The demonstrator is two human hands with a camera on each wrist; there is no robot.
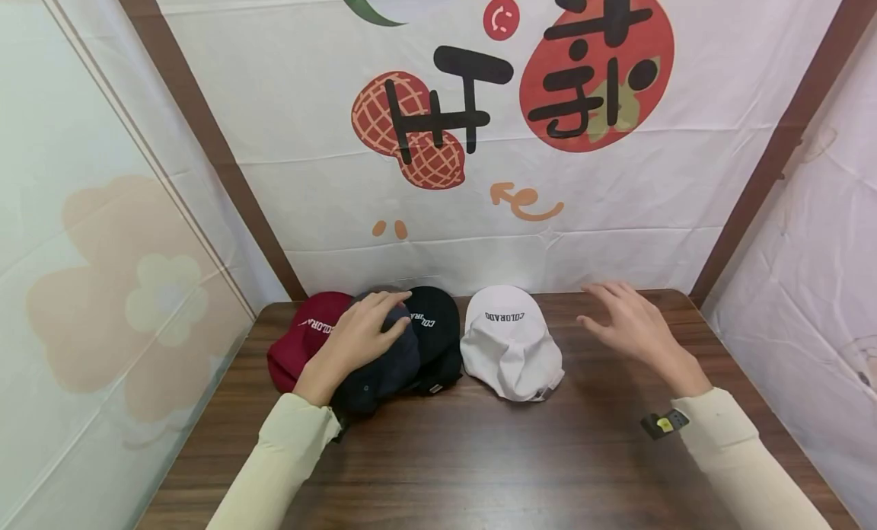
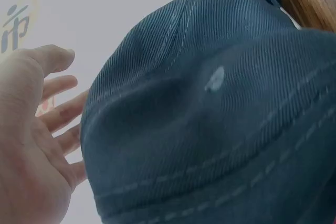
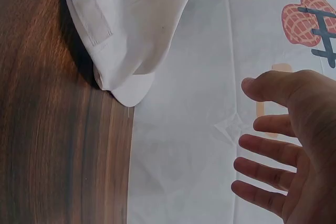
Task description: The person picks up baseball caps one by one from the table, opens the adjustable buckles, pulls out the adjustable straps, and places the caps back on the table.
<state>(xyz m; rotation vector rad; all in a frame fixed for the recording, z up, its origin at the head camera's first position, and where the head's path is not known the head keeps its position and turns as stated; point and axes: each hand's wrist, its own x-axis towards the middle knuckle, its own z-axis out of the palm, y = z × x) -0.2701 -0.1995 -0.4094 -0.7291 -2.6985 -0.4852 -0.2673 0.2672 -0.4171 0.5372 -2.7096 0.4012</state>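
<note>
Four baseball caps would be too many to number, so several lie in a row along the table's back edge. A red cap (image 1: 291, 351) is leftmost, partly covered by a navy cap (image 1: 400, 359). Beside that lies a black cap (image 1: 438, 332), overlapped by the navy one. A white cap (image 1: 510, 343) marked COLORADO sits to the right. My left hand (image 1: 363, 328) hovers over the red and navy caps, fingers extended; the navy cap fills the left wrist view. My right hand (image 1: 630, 320) is spread in the air right of the white cap, holding nothing.
The brown wooden table (image 1: 466, 469) reaches back to a white printed cloth (image 1: 603, 241). Cloth walls also stand at left and right, with brown bands (image 1: 767, 149) at the corners.
</note>
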